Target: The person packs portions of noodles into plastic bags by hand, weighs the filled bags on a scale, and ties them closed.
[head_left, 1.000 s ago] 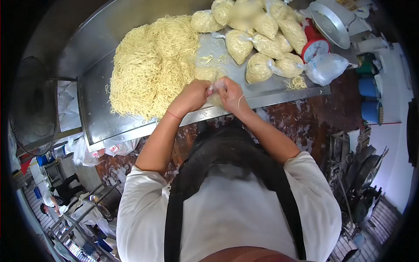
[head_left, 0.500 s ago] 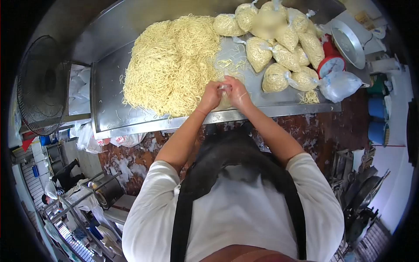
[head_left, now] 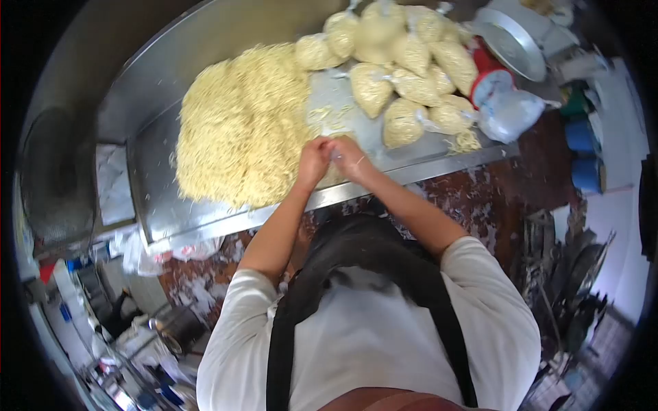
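My left hand (head_left: 315, 163) and my right hand (head_left: 351, 159) meet at the tray's front edge, both closed on the gathered neck of a clear plastic bag (head_left: 335, 155). Most of that bag is hidden behind my hands. Just left of them lies a large heap of yellow noodles (head_left: 240, 130) on the metal tray (head_left: 161, 157). Several tied bags of noodles (head_left: 371, 89) are piled to the right and behind. A few loose noodles (head_left: 330, 116) lie behind my hands.
A red scale (head_left: 491, 79) with a metal pan (head_left: 508, 42) stands at the back right. In front of it rests a bundle of clear bags (head_left: 510, 115). A fan (head_left: 58, 178) is at far left; blue containers (head_left: 582, 137) stand at right.
The whole view has shifted and blurred as the head moved. Both hands stay together at the bag's neck, with the fingers in slightly different positions.
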A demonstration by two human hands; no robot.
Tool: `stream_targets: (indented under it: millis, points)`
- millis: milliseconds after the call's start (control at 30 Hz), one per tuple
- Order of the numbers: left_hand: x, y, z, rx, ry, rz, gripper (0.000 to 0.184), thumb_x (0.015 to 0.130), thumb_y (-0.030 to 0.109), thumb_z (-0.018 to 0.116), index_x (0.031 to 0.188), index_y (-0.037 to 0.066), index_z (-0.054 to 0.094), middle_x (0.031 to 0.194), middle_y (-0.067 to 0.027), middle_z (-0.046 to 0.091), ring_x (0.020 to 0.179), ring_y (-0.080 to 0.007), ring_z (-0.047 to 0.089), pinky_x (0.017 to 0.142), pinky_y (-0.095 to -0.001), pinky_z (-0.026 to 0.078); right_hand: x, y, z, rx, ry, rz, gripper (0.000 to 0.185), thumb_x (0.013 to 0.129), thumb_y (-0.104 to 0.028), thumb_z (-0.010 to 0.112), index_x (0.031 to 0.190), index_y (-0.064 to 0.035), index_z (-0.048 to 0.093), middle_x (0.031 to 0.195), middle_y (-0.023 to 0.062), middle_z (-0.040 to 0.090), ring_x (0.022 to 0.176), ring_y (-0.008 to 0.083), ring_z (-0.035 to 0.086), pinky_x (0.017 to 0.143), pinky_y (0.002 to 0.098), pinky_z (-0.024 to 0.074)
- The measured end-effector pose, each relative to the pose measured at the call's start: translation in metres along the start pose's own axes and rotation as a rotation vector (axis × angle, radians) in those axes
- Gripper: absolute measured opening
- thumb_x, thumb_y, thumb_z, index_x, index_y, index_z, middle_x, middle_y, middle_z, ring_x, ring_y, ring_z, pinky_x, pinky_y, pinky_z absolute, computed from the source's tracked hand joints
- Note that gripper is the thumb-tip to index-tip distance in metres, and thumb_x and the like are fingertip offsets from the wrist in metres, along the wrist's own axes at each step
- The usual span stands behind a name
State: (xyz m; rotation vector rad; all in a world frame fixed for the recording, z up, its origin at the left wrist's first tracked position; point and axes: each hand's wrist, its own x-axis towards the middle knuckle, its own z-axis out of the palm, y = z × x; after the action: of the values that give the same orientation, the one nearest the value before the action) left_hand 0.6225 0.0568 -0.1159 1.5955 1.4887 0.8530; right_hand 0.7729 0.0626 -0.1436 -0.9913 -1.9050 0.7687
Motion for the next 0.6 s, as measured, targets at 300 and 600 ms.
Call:
stream_targets:
  millis: [300,600]
  points:
    - [0.010,0.017,0.033,0.137,-0.050,0.394,0.014,0.077,-0.002,0.064,0.090,0.001,0.065,0.084,-0.0179,0.060,0.083,-0.0363,0.056,0.079,-0.0424,0.047,0.012,-0.038,-0.057,0.072,0.138,0.062,0.010,0.086,-0.011,0.061,0.083,-0.0035,0.055,0.082,0.0173,0.054,0.078,0.0393,0.053,0.071,0.0434,0.0449]
    - [0.129,0.196,0.053,-0.088,0.150,0.413,0.006,0.089,0.005,0.066,0.093,0.001,0.067,0.087,-0.0092,0.067,0.079,-0.0159,0.062,0.074,-0.0276,0.048,0.020,-0.030,-0.377,-0.588,0.753,0.192,0.035,0.082,-0.005,0.066,0.116,-0.0016,0.059,0.104,0.0185,0.061,0.102,0.0342,0.058,0.092,0.0425,0.0461]
